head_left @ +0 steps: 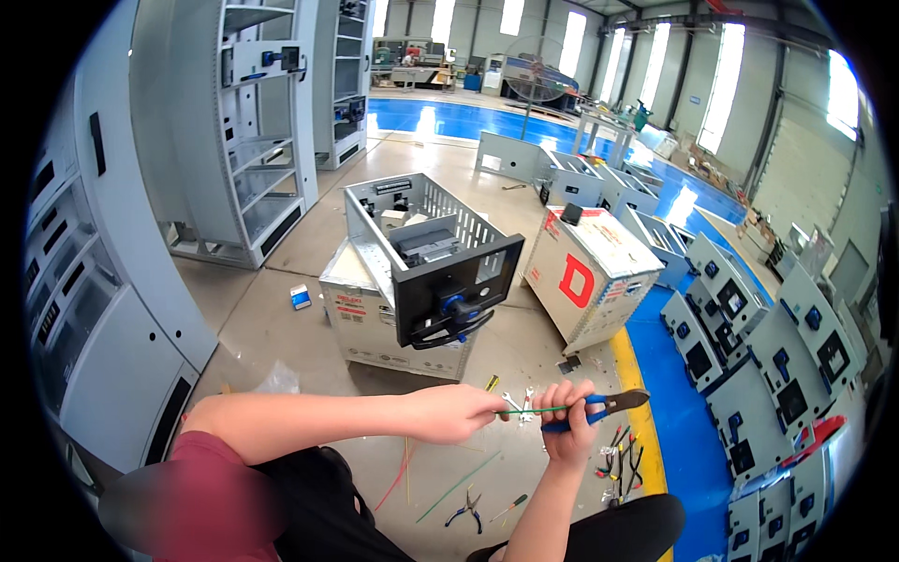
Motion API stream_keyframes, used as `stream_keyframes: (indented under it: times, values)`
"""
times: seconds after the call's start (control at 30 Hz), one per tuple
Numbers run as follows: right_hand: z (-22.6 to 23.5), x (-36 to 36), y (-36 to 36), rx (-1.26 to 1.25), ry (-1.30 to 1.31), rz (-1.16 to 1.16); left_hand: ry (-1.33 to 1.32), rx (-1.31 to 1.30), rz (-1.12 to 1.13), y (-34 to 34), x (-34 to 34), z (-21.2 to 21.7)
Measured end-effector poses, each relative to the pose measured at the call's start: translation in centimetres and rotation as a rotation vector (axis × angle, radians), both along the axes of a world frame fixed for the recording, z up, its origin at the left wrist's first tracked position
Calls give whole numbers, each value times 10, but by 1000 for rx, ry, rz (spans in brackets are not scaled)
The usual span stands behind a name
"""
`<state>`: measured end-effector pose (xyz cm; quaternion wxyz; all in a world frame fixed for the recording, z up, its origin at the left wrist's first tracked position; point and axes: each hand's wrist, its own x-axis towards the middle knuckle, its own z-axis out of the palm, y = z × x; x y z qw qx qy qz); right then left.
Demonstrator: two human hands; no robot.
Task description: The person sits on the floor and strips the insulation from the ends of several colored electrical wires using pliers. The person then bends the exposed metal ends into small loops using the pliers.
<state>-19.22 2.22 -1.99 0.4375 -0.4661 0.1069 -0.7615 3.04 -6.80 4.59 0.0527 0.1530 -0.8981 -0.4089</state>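
Observation:
My left hand (451, 413) is closed, pinching one end of a thin green wire (531, 410). That wire runs across to my right hand (569, 421), where its other end meets the curled fingers. The same right hand is wrapped around blue-handled cutting pliers (626, 401), whose dark jaws point right. Whether the fingers or the tool grip the wire is hidden. On the floor beneath lie a loose green wire (458, 486), a red wire (394, 477), blue-handled pliers (465, 512) and a screwdriver (508, 508). Wrenches (518, 404) rest just behind the stretched wire.
A grey metal drawer unit (423, 211) with a black front panel stands on a crate (361, 314) ahead. Another crate (599, 267) is to its right. Several pliers (620, 465) lie by the yellow floor line (646, 412). Tall grey cabinets (178, 122) stand left; panels (782, 375) line the right.

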Motion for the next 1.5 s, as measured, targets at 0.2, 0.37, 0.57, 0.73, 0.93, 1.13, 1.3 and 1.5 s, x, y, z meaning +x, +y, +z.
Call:
stream_keyframes:
  times: [0.2,0.37,0.57,0.73,0.93,1.13,1.3,1.5]
  values:
    - [0,22,-7,187,219,-83,207,133,95,-1,2,12]
    - [55,23,-19,376,198,-317,341,100,195,-16,9,22]
    - [60,22,9,643,521,-517,517,142,336,-19,23,23]
    - [6,41,36,681,783,-782,417,393,384,-4,11,26]
    - [6,55,53,727,972,-908,497,289,290,6,6,16]
    - [12,62,53,744,932,-853,553,21,213,12,6,13]
    - [8,66,49,651,1008,-883,625,-102,185,12,7,9]
    - [9,74,47,650,1059,-898,656,-211,176,12,14,8]
